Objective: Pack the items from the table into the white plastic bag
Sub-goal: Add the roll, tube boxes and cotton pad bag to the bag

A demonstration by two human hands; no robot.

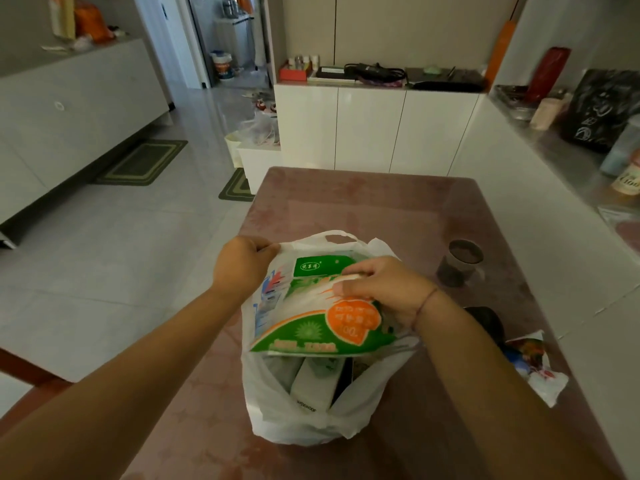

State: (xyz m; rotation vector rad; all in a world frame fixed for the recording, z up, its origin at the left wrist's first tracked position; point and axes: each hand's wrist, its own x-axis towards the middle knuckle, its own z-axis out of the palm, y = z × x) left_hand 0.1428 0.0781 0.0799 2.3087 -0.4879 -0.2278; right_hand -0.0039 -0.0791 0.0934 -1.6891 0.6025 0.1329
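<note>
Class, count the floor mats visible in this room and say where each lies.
2: one green mat along the left cabinet, another beside the table's far-left corner. Others may be hidden.

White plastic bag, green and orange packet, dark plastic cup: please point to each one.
White plastic bag (294,424), head view, lower front wall.
Green and orange packet (311,327), head view, printed face.
Dark plastic cup (457,268), head view, side wall.

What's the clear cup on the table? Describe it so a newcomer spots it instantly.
Start at the reddish-brown table with the white plastic bag in the middle. Look past the right hand, toward the table's right edge: the clear plastic cup stands upright there, alone. Unlike the colourful torn wrapper nearer the person, it is transparent with dark contents.
</note>
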